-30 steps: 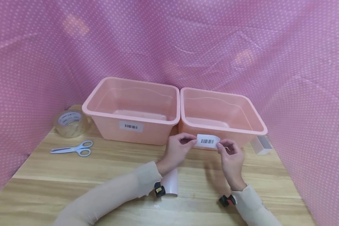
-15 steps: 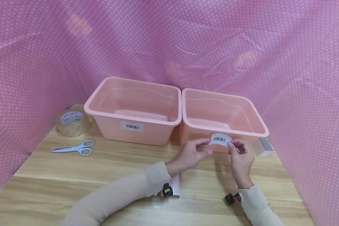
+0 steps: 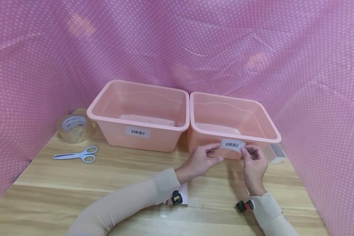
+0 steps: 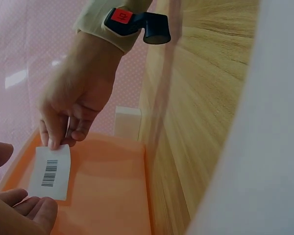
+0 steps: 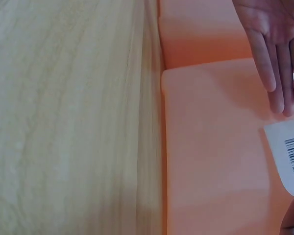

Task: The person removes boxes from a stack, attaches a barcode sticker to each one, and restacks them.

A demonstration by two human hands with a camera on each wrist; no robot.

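A white barcode label [image 3: 232, 145] lies close against the front wall of the right pink bin [image 3: 202, 139]. My right hand [image 3: 255, 167] pinches its right end between thumb and fingertips; the left wrist view shows this pinch on the label [image 4: 51, 171] clearly. At the other end is my left hand [image 3: 198, 164], its index fingertip right at the label's left edge and its thumb spread away below. In the right wrist view that left hand [image 5: 277, 34] has straight fingers pointing toward the label [image 5: 286, 152].
The left pink bin [image 3: 146, 141] bears a similar barcode label [image 3: 138, 132]. Left of it are a roll of clear tape [image 3: 74, 128] and blue scissors [image 3: 79, 155]. A small white box [image 3: 275, 154] stands beyond the right bin. A pale curled sheet [image 3: 183, 194] lies under my left wrist.
Both hands have moved right along the right bin with the label. My left thumb and fingers have come apart from their pinch. The label, bowed half a second ago, is now flatter.
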